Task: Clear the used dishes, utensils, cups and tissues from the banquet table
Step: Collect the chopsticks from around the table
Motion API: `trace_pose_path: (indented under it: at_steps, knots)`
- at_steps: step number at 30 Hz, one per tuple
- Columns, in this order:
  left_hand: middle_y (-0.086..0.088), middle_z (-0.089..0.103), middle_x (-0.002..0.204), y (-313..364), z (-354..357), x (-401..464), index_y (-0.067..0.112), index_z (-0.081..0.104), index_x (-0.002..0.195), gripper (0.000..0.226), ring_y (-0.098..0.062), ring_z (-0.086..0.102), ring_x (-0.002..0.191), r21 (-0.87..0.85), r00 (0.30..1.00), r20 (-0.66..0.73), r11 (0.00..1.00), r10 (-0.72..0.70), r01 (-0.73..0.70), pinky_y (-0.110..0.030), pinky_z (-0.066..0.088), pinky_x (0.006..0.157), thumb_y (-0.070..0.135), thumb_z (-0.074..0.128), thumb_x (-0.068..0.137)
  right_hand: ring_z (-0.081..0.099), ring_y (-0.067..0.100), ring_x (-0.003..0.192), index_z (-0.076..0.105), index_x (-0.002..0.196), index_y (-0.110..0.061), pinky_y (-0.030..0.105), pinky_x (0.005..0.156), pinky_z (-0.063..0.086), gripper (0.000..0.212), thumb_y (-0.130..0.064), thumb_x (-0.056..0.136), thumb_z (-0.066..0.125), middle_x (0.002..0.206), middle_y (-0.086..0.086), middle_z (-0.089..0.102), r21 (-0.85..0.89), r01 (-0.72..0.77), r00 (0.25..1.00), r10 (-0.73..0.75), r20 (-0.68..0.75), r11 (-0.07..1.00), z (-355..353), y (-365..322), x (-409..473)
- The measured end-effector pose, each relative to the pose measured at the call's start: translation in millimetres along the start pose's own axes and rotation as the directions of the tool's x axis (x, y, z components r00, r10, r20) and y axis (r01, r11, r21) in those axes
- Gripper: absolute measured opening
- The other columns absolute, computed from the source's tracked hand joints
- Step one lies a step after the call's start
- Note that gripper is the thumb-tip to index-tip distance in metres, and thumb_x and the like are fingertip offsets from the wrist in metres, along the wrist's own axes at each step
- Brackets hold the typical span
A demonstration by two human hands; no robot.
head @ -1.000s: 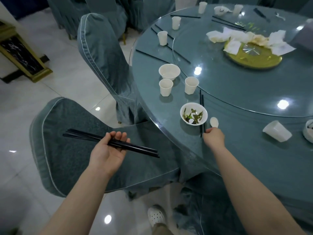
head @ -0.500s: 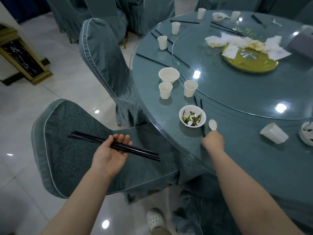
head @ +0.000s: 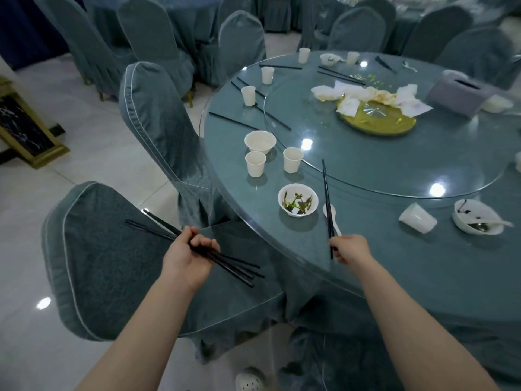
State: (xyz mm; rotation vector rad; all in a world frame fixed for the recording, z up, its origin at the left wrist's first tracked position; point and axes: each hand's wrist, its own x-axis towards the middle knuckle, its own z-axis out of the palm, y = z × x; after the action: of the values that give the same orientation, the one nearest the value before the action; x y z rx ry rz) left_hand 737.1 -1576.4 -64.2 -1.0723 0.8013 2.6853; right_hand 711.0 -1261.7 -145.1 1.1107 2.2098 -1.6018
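Observation:
My left hand (head: 187, 256) grips a bundle of black chopsticks (head: 225, 263) off the table's edge, above a chair. My right hand (head: 351, 246) pinches the near end of a pair of black chopsticks (head: 326, 193) raised over the round banquet table (head: 394, 272). Beside them lie a white spoon (head: 330, 213) and a white bowl with green scraps (head: 298, 199). Three paper cups (head: 255, 163) and an empty bowl (head: 260, 141) stand further back. A tipped cup (head: 417, 217) and a dirty bowl with a spoon (head: 476, 217) lie to the right.
The glass turntable (head: 366, 162) carries a yellow plate (head: 377, 121) with crumpled tissues (head: 406, 98) and a grey tissue box (head: 458, 93). More chopsticks (head: 234, 121) and cups (head: 248, 95) lie at the far places. Covered chairs (head: 158, 119) stand close on the left.
My right hand has picked the chopstick pair up from beside the scrap bowl and lifted its near end. My left hand's bundle has tilted more steeply. The view has pulled back.

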Motion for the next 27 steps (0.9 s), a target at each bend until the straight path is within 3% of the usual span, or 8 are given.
trace_pose_path:
  at_steps: [6, 10, 14, 18, 22, 27]
  knots:
    - [0.008, 0.024, 0.039, 4, 16, -7, 0.02, 0.033, 0.051, 0.052, -0.007, 0.028, 0.032, -0.053, 0.999, 0.038, 0.999, -0.007, 0.009, -0.02, 0.033, 0.05, 0.042, 0.054, 0.094, 0.062, 0.015, 0.059, 0.068, 0.082, -0.006, 0.022, 0.052, 0.052, 0.007, -0.003, 0.083, 0.061, 0.069, 0.006, 0.066, 0.097, 0.14, 0.983, -0.15, 0.108, 0.985, -1, -26, -42]
    - [0.008, 0.027, 0.038, 13, 17, -12, 0.02, 0.034, 0.043, 0.06, -0.008, 0.031, 0.031, -0.059, 0.995, 0.095, 0.998, -0.021, 0.026, -0.022, 0.035, 0.051, 0.047, 0.048, 0.095, 0.067, 0.017, 0.061, 0.065, 0.082, -0.01, 0.024, 0.056, 0.055, 0.01, -0.002, 0.086, 0.06, 0.081, 0.011, 0.064, 0.1, 0.235, 0.938, -0.253, 0.236, 0.967, 11, -56, -79]
    - [0.007, 0.044, 0.043, 29, 13, -19, 0.019, 0.046, 0.063, 0.044, -0.009, 0.049, 0.037, -0.068, 0.992, 0.11, 0.997, 0.054, -0.047, -0.028, 0.043, 0.062, 0.044, 0.04, 0.1, 0.066, 0.015, 0.062, 0.066, 0.091, -0.006, 0.022, 0.056, 0.053, 0.01, -0.002, 0.085, 0.06, 0.073, 0.005, 0.065, -0.016, 0.368, 0.861, -0.334, 0.384, 0.93, 37, -83, -125]
    - [-0.001, 0.07, 0.064, 54, -8, -27, 0.012, 0.063, 0.085, 0.046, -0.016, 0.071, 0.061, -0.032, 0.979, 0.148, 0.99, 0.138, -0.134, -0.034, 0.05, 0.072, 0.042, 0.033, 0.103, 0.057, 0.004, 0.044, 0.066, 0.083, -0.006, 0.015, 0.047, 0.045, 0.008, 0.0, 0.085, 0.06, 0.057, 0.0, 0.061, -0.058, 0.463, 0.777, -0.374, 0.506, 0.884, 73, -104, -172]
    - [-0.01, 0.07, 0.091, 90, -41, -40, 0.008, 0.064, 0.095, 0.051, -0.023, 0.065, 0.089, 0.006, 0.973, 0.151, 0.984, 0.175, -0.178, -0.034, 0.049, 0.076, 0.043, 0.028, 0.103, 0.048, 0.006, 0.042, 0.065, 0.072, -0.016, 0.018, 0.048, 0.041, 0.016, -0.003, 0.081, 0.063, 0.053, -0.003, 0.06, -0.143, 0.598, 0.692, -0.419, 0.588, 0.789, 117, -115, -211]
    - [-0.016, 0.069, 0.091, 141, -92, -64, 0.004, 0.061, 0.093, 0.051, -0.027, 0.064, 0.087, 0.002, 0.971, 0.097, 0.975, 0.22, -0.221, -0.036, 0.052, 0.08, 0.043, 0.031, 0.103, 0.05, 0.008, 0.048, 0.071, 0.073, -0.014, 0.023, 0.051, 0.041, 0.012, -0.006, 0.077, 0.064, 0.057, -0.002, 0.063, -0.2, 0.698, 0.574, -0.371, 0.73, 0.688, 181, -117, -253]
